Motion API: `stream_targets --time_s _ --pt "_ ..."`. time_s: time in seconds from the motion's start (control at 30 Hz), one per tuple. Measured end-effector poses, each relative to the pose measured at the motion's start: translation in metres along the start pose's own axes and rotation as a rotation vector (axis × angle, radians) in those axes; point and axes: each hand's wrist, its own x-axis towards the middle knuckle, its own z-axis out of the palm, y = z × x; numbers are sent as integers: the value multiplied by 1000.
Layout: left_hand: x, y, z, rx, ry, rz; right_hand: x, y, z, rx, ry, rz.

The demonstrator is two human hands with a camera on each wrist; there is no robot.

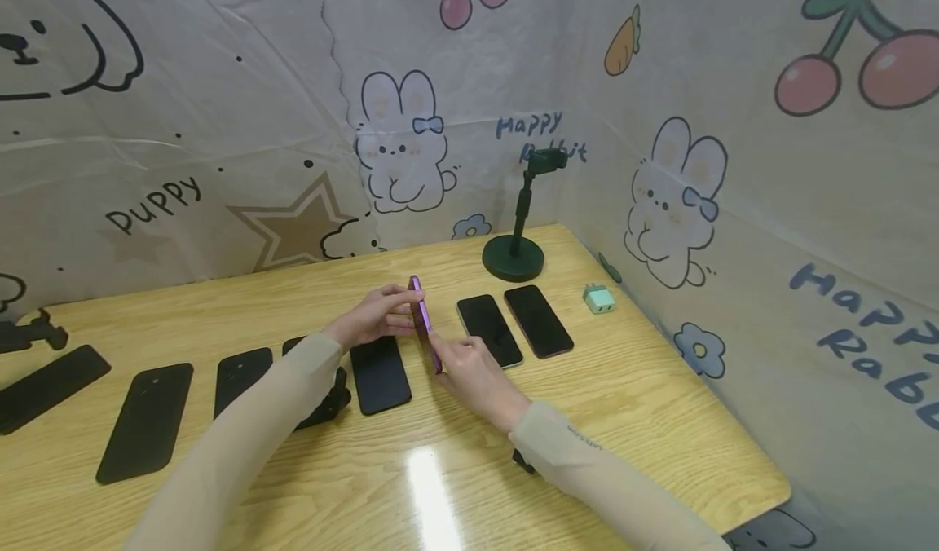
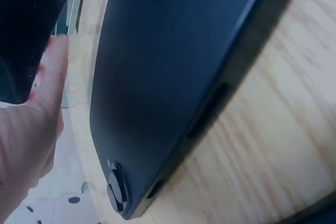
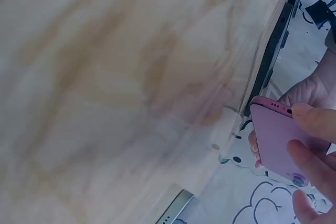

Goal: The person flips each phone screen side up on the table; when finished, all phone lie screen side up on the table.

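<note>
A pink-purple phone (image 1: 424, 323) is held up off the wooden table, almost edge-on in the head view. My left hand (image 1: 381, 315) grips its far part, thumb and fingers on its sides. At its near end, my right hand (image 1: 473, 372) pinches it. The right wrist view shows the phone's pink back (image 3: 281, 140), a camera lens near its lower corner, between the fingers of both hands. In the left wrist view its dark side (image 2: 31, 30) shows above my hand. A black phone (image 1: 380, 374) lies just under my left hand.
Two dark-screened phones (image 1: 539, 321) lie right of my hands. Several black phones (image 1: 147, 422) are spread to the left, partly behind my left sleeve. A dark green stand (image 1: 513, 259) and a mint charger plug (image 1: 599, 298) are at the back right. Patterned cloth (image 1: 293, 127) borders the table.
</note>
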Motion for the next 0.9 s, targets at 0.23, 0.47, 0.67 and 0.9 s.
stream_targets --time_s 0.23,0.47,0.67,0.9 --pt "2 -1 6 4 34 -3 -2 2 1 -67 -6 7" --pt "1 -2 4 5 45 11 -3 6 0 159 -17 105" --pt "-2 0 3 11 46 29 -1 12 5 264 10 152" --pt "-2 0 2 24 84 39 0 15 7 262 -12 217"
